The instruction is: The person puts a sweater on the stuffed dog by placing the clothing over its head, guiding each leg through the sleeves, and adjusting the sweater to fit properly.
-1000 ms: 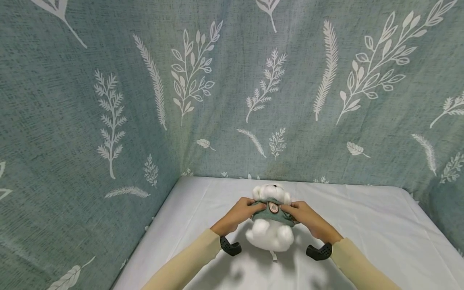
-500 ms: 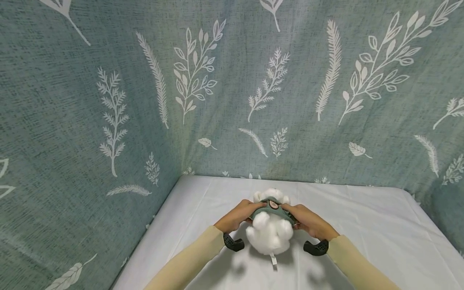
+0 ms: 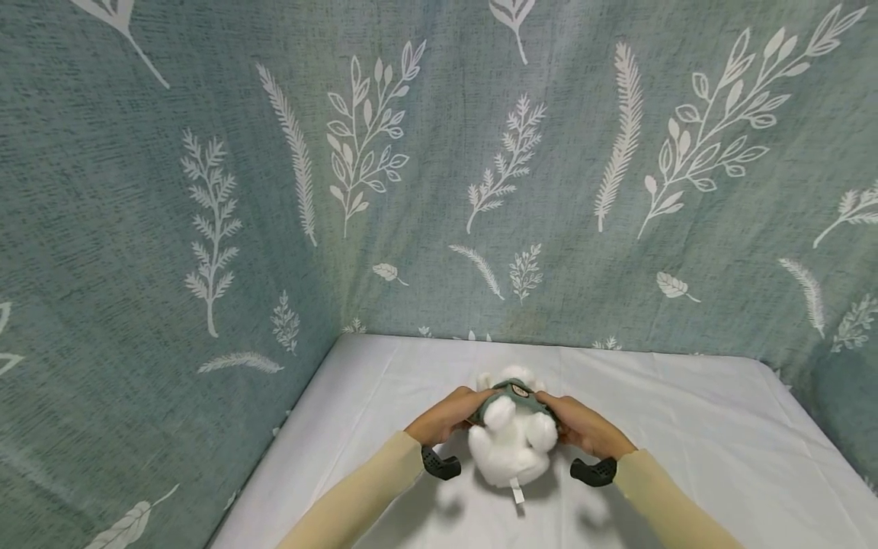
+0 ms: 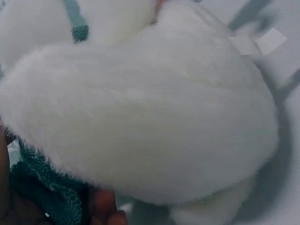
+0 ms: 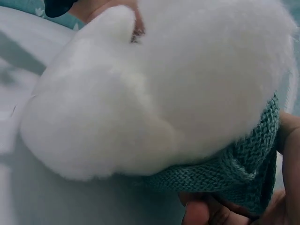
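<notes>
A white plush toy [image 3: 511, 457] in a green knitted sweater [image 3: 528, 403] lies tilted back, its head away from me and its rounded bottom towards me. My left hand [image 3: 447, 415] grips the sweater at the toy's left side, thumb on the front. Opposite it, my right hand [image 3: 583, 424] holds the right side the same way. White fur [image 4: 140, 117] fills the left wrist view, with fingertips [image 4: 104, 201] curled under the sweater. In the right wrist view, fingers [image 5: 197, 213] bend beneath the knit [image 5: 206, 176]. The toy's face is hidden.
A white sheet [image 3: 686, 427] covers the table under the toy. Green leaf-patterned cloth [image 3: 425, 191] hangs behind it and along the left and right sides. A small white tag [image 3: 517, 492] sticks out from the toy's bottom. Black wrist devices [image 3: 440, 464] sit at both wrists.
The toy has tipped backwards: its head has sunk away, and its legs and bottom have swung up towards me. Both hands keep their grip and have shifted slightly.
</notes>
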A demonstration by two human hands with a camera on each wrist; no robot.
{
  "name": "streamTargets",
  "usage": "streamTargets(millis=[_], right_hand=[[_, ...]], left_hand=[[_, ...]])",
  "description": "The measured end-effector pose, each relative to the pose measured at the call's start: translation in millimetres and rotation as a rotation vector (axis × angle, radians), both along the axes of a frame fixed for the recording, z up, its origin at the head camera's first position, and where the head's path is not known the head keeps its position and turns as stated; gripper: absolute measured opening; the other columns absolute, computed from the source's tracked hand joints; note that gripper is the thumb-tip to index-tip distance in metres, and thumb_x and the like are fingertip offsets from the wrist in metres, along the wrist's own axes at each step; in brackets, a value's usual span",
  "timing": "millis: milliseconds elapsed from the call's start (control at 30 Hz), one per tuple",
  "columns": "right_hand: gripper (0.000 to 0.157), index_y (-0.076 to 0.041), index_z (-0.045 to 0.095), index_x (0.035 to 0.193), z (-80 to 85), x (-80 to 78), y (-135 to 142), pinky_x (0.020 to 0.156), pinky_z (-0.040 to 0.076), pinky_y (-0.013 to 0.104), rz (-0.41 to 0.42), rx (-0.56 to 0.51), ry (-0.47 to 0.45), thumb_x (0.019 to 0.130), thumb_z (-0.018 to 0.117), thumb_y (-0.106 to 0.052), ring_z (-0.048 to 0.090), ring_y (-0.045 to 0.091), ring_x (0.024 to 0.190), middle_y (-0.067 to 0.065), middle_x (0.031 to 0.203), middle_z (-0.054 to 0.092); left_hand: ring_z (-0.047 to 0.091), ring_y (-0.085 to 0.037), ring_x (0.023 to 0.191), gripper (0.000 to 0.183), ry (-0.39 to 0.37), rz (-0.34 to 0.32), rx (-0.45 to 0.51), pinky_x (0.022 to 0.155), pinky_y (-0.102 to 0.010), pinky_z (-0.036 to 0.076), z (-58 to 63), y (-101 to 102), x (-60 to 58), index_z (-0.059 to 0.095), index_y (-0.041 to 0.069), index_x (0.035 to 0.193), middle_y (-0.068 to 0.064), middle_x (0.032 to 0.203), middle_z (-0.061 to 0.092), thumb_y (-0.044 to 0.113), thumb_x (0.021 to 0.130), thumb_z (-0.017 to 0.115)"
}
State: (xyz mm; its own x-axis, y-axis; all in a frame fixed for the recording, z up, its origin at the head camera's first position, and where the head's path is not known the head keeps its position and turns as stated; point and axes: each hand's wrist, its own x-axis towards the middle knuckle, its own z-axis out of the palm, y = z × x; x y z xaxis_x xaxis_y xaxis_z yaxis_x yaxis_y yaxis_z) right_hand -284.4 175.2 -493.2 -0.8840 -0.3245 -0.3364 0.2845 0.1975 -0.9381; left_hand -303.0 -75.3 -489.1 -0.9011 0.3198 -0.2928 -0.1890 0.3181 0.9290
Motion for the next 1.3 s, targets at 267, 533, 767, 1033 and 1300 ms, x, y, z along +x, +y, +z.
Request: streamTargets(millis=[267,533,767,1033,1300], right_hand=[[0.045,-0.007,0.069,0.098,-5.4,-0.5,0,0.074,0.054,0.035,-0.009,-0.020,0.002,0.105,0.052,-0.049,0.063,0.014,0.076,0.000,0.075,0.065],[0.047,-0.011,0.066,0.088,-2.9,-0.3,0,0.072,0.053,0.036,-0.014,0.025,0.015,0.104,0.053,-0.053,0.058,0.013,0.069,-0.001,0.070,0.059],[0.078,0.002,0.061,0.121,5.7,11.2,11,0.073,0.053,0.039,-0.090,0.140,0.038,0.094,0.056,-0.071,0.061,0.020,0.072,0.008,0.084,0.063],[0.053,-0.004,0.056,0.115,21.7,30.7,29,0.067,0.049,0.040,-0.089,0.198,0.194,0.098,0.066,-0.053,0.043,0.018,0.063,0.009,0.091,0.057],[0.035,-0.003,0.065,0.120,24.3,41.9,22,0.066,0.054,0.041,0.057,0.122,0.333,0.101,0.068,-0.033,0.056,0.019,0.069,0.008,0.091,0.063]], left_hand=[[0.060,-0.012,0.071,0.051,-0.002,-0.006,0.019,0.064,-0.027,0.049,-4.1,1,-0.5,0.076,0.011,0.088,0.001,0.076,0.066,0.062,0.090,0.068],[0.057,-0.014,0.071,0.054,0.001,-0.014,-0.031,0.065,-0.030,0.047,-3.6,-4,-2.1,0.076,0.011,0.092,0.000,0.075,0.062,0.064,0.093,0.064],[0.062,-0.024,0.084,0.047,0.111,-0.038,-0.156,0.078,-0.042,0.052,9.2,-15,3.0,0.072,0.009,0.109,-0.004,0.099,0.064,0.054,0.099,0.062],[0.059,-0.017,0.082,0.013,0.577,-0.049,-0.223,0.068,-0.034,0.050,30.8,-20,14.4,0.070,0.017,0.102,0.002,0.096,0.063,0.030,0.100,0.069],[0.050,-0.010,0.088,0.018,1.070,-0.415,-0.350,0.078,-0.023,0.042,53.1,9,35.5,0.074,0.020,0.107,0.007,0.099,0.064,0.036,0.099,0.070]])
